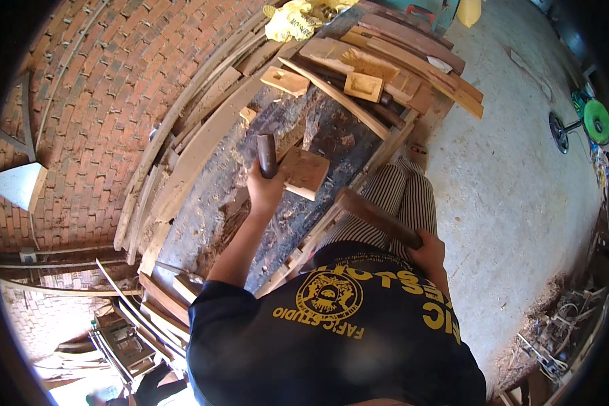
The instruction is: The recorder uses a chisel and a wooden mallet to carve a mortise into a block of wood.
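Note:
My left hand [265,189] is closed around the dark, round handle of a chisel [267,155], held upright; its lower end is hidden by the hand. Right beside that hand a square wooden block [307,173] lies on the dark workbench top [277,233]. In my right hand [427,254] is the brown handle of a wooden mallet [379,218]. The mallet points up and left over my lap, its far end near the bench edge and apart from the block.
Beyond the block lie a hollowed wooden piece [364,86], a pale piece with a recess [285,80] and a long strip [338,101]. Long boards [189,155] line the bench's left side by a brick wall [115,81]. A green round fan [596,122] stands at right.

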The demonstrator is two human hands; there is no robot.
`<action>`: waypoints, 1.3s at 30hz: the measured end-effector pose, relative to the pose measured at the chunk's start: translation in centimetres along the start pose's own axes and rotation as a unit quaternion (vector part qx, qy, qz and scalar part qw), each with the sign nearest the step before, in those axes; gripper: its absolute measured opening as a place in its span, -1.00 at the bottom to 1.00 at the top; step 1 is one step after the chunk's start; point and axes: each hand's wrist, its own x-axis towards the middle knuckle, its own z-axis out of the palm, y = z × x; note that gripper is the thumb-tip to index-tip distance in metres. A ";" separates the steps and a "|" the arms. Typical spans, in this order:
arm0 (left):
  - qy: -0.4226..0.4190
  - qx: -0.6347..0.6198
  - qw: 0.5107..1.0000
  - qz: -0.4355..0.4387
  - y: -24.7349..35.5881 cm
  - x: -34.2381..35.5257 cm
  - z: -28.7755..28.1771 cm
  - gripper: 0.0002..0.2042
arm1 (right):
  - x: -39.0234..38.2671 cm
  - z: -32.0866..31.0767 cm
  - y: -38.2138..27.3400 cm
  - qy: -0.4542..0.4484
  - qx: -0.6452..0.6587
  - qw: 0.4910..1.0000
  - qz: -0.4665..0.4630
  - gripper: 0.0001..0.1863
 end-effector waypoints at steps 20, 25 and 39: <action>-0.469 -0.572 0.535 0.409 19.8 -8.0 -8.0 -0.68 | 3.0 0.3 1.9 -0.056 -0.156 0.985 0.046 -0.58; -0.482 -0.598 0.514 0.382 18.9 -8.5 -7.2 -0.69 | 2.8 0.9 2.5 -0.028 -0.159 0.986 0.045 -0.57; -0.474 -0.651 0.451 0.384 20.5 -8.8 -4.9 -0.74 | 3.1 0.2 0.9 -0.067 -0.153 0.983 0.074 -0.60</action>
